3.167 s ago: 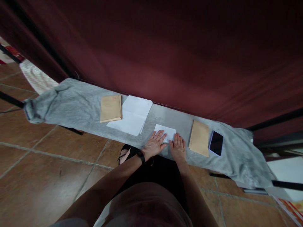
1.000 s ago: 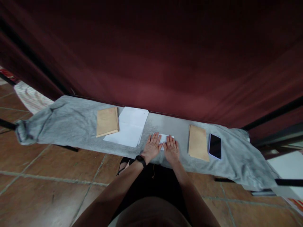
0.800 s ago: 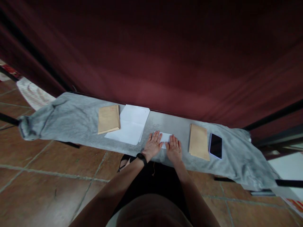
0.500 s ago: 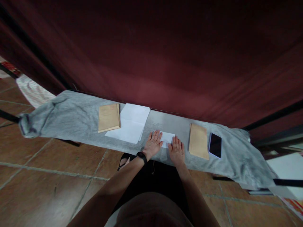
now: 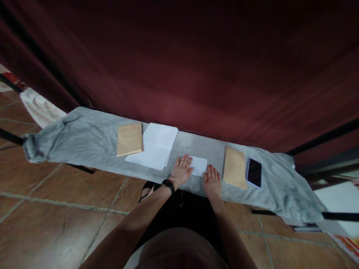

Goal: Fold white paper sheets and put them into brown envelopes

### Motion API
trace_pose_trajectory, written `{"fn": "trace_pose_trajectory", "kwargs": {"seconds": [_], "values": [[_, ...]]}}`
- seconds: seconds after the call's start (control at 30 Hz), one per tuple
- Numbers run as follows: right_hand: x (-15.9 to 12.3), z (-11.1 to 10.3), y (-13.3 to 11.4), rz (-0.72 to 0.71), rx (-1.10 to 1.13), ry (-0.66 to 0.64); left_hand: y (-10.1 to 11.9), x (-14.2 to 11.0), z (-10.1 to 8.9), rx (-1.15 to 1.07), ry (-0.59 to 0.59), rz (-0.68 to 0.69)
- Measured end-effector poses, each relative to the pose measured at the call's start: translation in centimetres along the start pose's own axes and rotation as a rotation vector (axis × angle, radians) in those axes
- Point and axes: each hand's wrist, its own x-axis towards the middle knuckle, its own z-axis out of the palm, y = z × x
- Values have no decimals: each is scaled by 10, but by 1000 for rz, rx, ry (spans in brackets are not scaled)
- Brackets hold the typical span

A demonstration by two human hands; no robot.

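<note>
A small folded sheet of white paper [image 5: 199, 166] lies flat on the grey cloth in front of me. My left hand [image 5: 181, 170], with a dark band on its wrist, rests palm down over the paper's left end, fingers stretched out. At the paper's right edge is my right hand [image 5: 212, 180], flat with its fingers extended and holding nothing. To the left, larger white sheets [image 5: 157, 145] lie in a stack, partly under brown envelopes [image 5: 129, 139]. Another brown envelope stack [image 5: 235, 168] sits right of my right hand.
A phone [image 5: 254, 172] with a dark screen lies beyond the right envelopes. The grey cloth [image 5: 84, 138] covers a long narrow surface with dark bars at both ends. A dark red curtain [image 5: 179, 82] hangs along its far side. Tiled floor shows below.
My right hand has slid slightly right and toward me, uncovering more of the folded paper's right end. My left hand stays in place on the paper.
</note>
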Motion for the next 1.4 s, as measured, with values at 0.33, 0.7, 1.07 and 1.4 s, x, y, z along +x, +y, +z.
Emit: {"fn": "trace_pose_trajectory", "kwargs": {"seconds": [0.33, 0.7, 1.07, 1.4], "values": [[1, -3, 8, -90, 66, 41, -2, -1, 3, -2, 22, 7], [15, -9, -19, -205, 96, -88, -4, -1, 0, -14, 24, 7], [17, 0, -31, -143, 57, -95, -7, -7, -7, -11, 22, 35], [10, -4, -5, -120, 7, -66, -14, -22, -10, 6, 24, 32]]}}
